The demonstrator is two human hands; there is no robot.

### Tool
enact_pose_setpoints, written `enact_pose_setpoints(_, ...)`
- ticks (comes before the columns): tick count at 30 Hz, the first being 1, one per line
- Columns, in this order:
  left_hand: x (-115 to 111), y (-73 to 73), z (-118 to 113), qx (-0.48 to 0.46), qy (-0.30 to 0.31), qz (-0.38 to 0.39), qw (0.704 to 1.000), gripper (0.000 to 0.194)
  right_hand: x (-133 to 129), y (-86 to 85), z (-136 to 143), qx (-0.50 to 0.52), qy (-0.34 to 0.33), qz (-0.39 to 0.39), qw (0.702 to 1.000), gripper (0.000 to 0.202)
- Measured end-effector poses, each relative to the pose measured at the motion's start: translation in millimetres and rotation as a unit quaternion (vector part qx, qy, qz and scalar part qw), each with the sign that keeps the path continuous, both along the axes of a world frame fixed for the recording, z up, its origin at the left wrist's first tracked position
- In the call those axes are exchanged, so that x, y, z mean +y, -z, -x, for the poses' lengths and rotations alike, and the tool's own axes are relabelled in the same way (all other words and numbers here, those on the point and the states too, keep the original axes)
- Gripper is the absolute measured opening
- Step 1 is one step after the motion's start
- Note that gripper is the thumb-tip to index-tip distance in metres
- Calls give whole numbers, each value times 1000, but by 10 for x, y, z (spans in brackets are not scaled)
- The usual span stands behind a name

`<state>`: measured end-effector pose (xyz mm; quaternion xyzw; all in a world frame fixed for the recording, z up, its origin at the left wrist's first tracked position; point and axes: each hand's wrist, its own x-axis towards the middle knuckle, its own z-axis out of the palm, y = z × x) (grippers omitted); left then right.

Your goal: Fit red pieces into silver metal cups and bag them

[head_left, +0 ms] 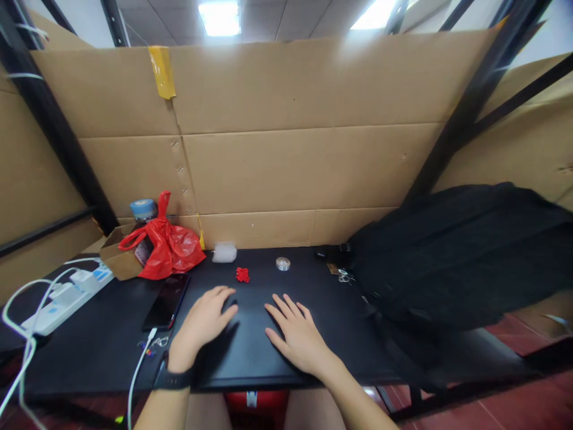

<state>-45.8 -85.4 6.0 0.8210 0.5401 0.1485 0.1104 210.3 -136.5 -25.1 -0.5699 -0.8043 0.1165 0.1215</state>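
Observation:
My left hand (208,318) is held over the black tabletop (250,358), fingers loosely bent and apart, with nothing in it. A dark band circles that wrist. Palm down, my right hand (295,334) rests on or just above the table with its fingers spread, also holding nothing. Just beyond my left fingertips lies a small red knotted cord piece (242,275). Farther back, ahead of my right hand, is a small round clear roll or disc (283,263). A translucent white packet (224,252) lies by the cardboard wall.
Left of my hands are a phone (166,301), a white cable (139,373), a power strip (67,301), a red plastic bag (172,251) and a blue-lidded container (143,209). A black backpack (465,257) covers the right side, with keys (344,276) beside it. Cardboard (286,173) walls the back.

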Motion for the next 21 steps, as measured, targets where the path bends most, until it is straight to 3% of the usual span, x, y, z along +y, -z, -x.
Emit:
enact_pose_setpoints(4,596,-217,-117,-44,19,-97,994,35,406,-152,-121,-4,-55,-25,998,45)
enact_pose_setpoints(8,1056,-177,-243,-23,1,-109,994,23,1070,-284,-271,-9,26,-88,996,33)
enact_pose_setpoints(12,1135,22,-250,-56,10,-132,990,22,1497,-183,-419,19,125,-129,984,33)
enact_pose_setpoints(17,1103,151,-228,-79,31,-113,990,18,1597,30,-530,42,105,-120,986,35)
enact_pose_setpoints(21,1141,178,-259,-71,23,-103,992,15,1610,90,-532,55,100,-119,986,36)
